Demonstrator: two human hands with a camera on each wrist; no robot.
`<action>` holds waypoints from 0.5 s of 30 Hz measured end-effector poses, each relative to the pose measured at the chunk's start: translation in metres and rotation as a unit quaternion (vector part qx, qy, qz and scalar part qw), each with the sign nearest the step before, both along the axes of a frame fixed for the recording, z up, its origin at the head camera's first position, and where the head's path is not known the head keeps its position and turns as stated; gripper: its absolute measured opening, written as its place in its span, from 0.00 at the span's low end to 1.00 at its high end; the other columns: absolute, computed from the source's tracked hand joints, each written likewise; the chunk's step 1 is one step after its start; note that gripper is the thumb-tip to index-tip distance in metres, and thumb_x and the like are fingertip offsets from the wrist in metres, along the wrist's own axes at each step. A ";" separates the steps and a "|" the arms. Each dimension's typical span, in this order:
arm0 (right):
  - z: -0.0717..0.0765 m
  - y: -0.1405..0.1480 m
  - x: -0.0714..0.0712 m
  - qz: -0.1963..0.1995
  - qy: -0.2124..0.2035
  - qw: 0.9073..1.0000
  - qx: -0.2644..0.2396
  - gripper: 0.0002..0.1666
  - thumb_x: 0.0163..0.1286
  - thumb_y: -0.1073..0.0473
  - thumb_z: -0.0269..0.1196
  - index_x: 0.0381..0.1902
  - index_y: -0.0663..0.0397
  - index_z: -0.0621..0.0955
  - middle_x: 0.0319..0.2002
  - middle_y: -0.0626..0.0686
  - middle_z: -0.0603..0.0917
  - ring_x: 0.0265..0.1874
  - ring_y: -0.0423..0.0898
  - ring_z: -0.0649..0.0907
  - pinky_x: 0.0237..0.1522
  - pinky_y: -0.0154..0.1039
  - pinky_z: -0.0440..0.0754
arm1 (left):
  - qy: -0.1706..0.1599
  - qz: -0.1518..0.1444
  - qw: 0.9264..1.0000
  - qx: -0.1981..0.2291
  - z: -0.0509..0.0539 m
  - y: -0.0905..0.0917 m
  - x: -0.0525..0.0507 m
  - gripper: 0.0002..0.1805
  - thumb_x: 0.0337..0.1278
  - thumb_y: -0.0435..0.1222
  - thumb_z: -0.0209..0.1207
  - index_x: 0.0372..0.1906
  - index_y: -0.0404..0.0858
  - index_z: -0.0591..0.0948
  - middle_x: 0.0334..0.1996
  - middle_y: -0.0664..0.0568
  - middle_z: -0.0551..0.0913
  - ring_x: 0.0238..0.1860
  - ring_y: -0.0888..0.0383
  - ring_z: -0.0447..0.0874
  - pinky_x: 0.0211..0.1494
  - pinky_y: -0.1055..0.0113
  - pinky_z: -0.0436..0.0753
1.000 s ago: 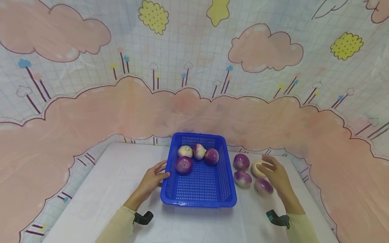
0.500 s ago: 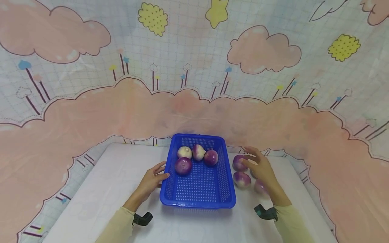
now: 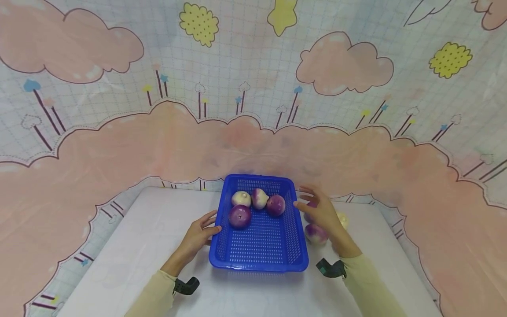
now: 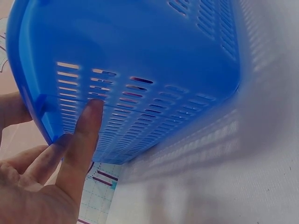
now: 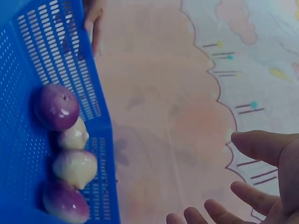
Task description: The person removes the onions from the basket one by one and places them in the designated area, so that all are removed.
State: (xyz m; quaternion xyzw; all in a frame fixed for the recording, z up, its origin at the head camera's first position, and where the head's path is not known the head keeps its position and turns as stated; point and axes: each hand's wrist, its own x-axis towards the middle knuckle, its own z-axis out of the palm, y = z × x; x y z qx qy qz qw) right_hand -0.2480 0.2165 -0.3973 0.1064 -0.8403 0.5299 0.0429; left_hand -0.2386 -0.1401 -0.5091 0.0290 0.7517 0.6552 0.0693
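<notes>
A blue perforated plastic basket [image 3: 257, 246] stands on the white table. Several glossy purple-and-white vegetables, like turnips or onions, lie toward its far end, including a purple one [image 3: 240, 216] and a pale one [image 5: 74, 168]. My left hand [image 3: 198, 231] grips the basket's left rim; in the left wrist view a fingertip [image 4: 89, 112] rests on the slotted outer wall. Beside the right rim is my right hand [image 3: 322, 215], fingers spread and holding nothing. Under and around it lie more of these vegetables, one purple-and-white [image 3: 316, 234] and one pale [image 3: 342, 220], partly hidden by the hand.
The white table [image 3: 130, 246] extends to both sides of the basket. Behind it hangs a patterned cloth backdrop [image 3: 245, 145] with pink clouds, close to the basket's far edge.
My right hand has moved left from above the loose vegetables to the basket's right rim. The left hand, the basket and its contents have stayed in place.
</notes>
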 end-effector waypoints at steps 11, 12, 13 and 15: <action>0.001 -0.032 -0.013 0.049 -0.020 0.998 -0.023 0.35 0.66 0.60 0.66 0.69 0.55 0.68 0.70 0.63 0.69 0.67 0.65 0.72 0.63 0.59 0.76 | 0.002 0.003 1.000 -0.012 0.000 0.000 -0.002 0.35 0.63 0.36 0.60 0.74 0.42 0.63 0.69 0.37 0.71 0.57 0.40 0.82 0.43 0.57 0.88; 0.001 -0.035 -0.014 0.052 -0.024 0.998 -0.024 0.35 0.66 0.59 0.66 0.69 0.54 0.68 0.69 0.63 0.69 0.67 0.65 0.72 0.63 0.59 0.75 | 0.001 0.003 1.000 -0.012 0.000 0.000 -0.002 0.35 0.63 0.36 0.60 0.74 0.42 0.63 0.69 0.37 0.71 0.57 0.40 0.83 0.43 0.57 0.88; 0.000 -0.037 -0.016 0.053 -0.028 0.998 -0.023 0.35 0.67 0.59 0.66 0.70 0.54 0.68 0.69 0.63 0.69 0.67 0.65 0.71 0.63 0.60 0.75 | 0.000 0.004 1.000 -0.012 0.000 0.001 -0.002 0.35 0.63 0.36 0.60 0.74 0.42 0.63 0.69 0.37 0.71 0.57 0.40 0.83 0.43 0.57 0.88; -0.001 -0.043 -0.018 0.058 -0.037 0.997 -0.032 0.35 0.66 0.59 0.66 0.70 0.54 0.68 0.69 0.63 0.70 0.67 0.64 0.72 0.64 0.60 0.74 | -0.002 0.005 1.000 -0.012 -0.001 0.001 -0.002 0.35 0.63 0.35 0.59 0.74 0.42 0.63 0.69 0.36 0.71 0.57 0.40 0.83 0.43 0.56 0.88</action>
